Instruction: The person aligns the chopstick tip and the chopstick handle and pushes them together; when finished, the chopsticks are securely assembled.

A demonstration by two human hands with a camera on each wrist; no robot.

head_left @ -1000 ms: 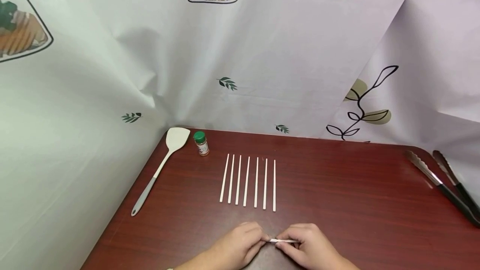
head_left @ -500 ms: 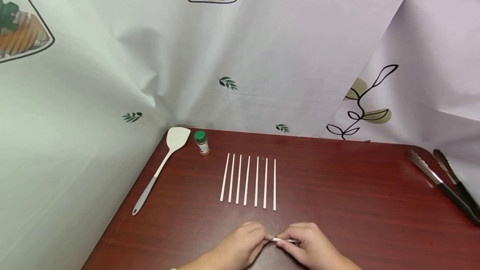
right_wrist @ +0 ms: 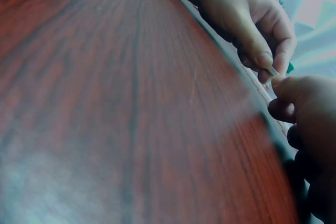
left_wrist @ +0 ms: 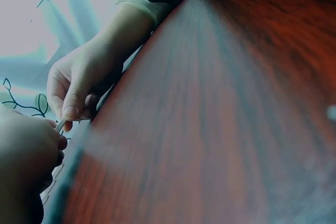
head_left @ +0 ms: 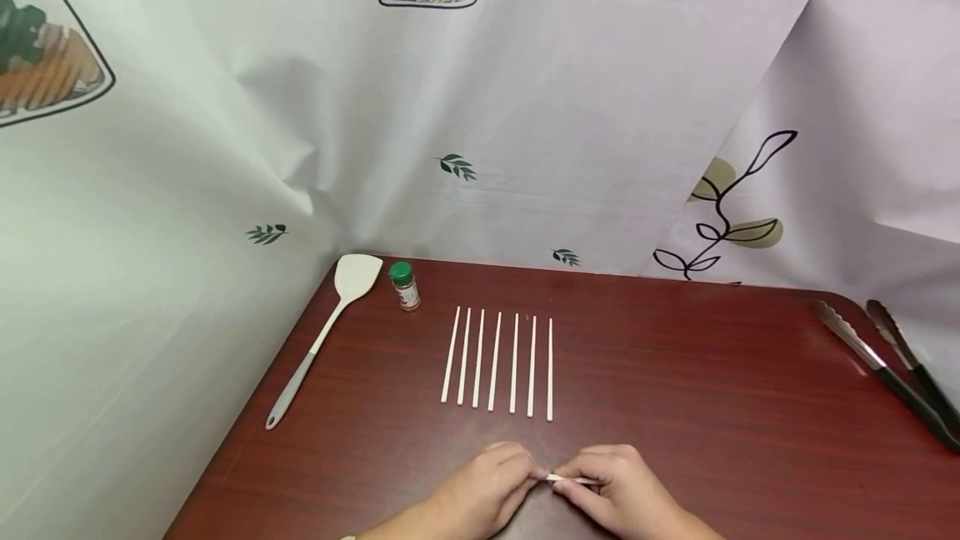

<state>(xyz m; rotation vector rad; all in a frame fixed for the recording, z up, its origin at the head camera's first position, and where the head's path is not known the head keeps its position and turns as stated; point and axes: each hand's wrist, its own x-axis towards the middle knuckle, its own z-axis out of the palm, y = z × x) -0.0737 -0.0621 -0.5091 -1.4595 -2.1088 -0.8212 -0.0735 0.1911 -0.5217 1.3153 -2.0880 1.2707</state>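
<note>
Between my two hands, low in the head view, is a thin white stick (head_left: 587,482), mostly covered by fingers. My left hand (head_left: 487,486) pinches its left end between thumb and fingertips. From the other side my right hand (head_left: 618,486) pinches it with thumb and forefinger, the fingertips of both hands almost meeting. In the left wrist view a short pale piece of the stick (left_wrist: 61,124) shows between the hands. Beyond the hands, several long white sticks (head_left: 493,362) lie side by side in a row on the table.
The dark red wooden table (head_left: 690,390) backs onto a white patterned curtain (head_left: 570,107). A white spatula with a grey handle (head_left: 324,336) lies along the left edge, beside a green-capped spice jar (head_left: 406,287). Black-handled metal tongs (head_left: 892,373) lie at the far right.
The left hand has shifted slightly to the right, its fingertips closer to the right hand, so less of the stick shows between them. The right hand has barely moved.
</note>
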